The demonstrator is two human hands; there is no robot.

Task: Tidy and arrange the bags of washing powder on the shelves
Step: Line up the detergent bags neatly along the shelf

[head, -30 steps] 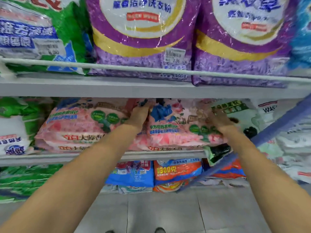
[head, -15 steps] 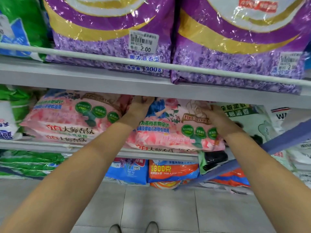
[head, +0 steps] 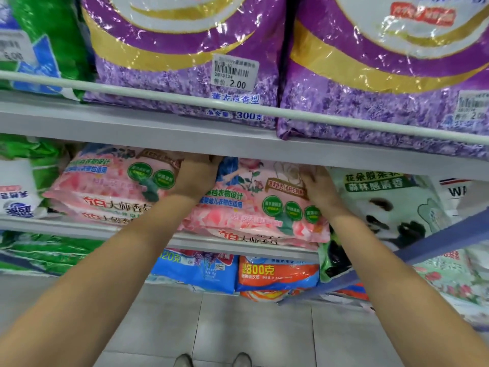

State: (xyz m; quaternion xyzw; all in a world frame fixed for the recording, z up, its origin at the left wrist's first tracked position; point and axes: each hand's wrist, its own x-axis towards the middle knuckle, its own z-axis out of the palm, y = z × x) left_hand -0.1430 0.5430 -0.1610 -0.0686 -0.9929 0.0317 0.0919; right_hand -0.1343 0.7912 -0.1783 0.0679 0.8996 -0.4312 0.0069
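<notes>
A stack of pink washing powder bags (head: 254, 207) lies flat on the middle shelf (head: 238, 245). My left hand (head: 195, 178) reaches under the upper shelf and holds the top bag's left far edge; its fingertips are hidden there. My right hand (head: 316, 186) holds the same bag's right edge, fingers curled over it. A second pink stack (head: 105, 186) lies just to the left. A white and green panda bag (head: 383, 207) leans at the right.
Purple bags (head: 185, 62) stand on the upper shelf behind a white rail (head: 158, 95), green bags (head: 39, 49) to their left. Blue (head: 195, 271) and orange bags (head: 277, 274) lie on the bottom shelf. A blue bar (head: 423, 250) slants across the right. Grey floor tiles lie below.
The view has moved closer to the shelves and lower. Both hands stay on the pink bag's sides, which has shifted slightly forward and right on its stack.
</notes>
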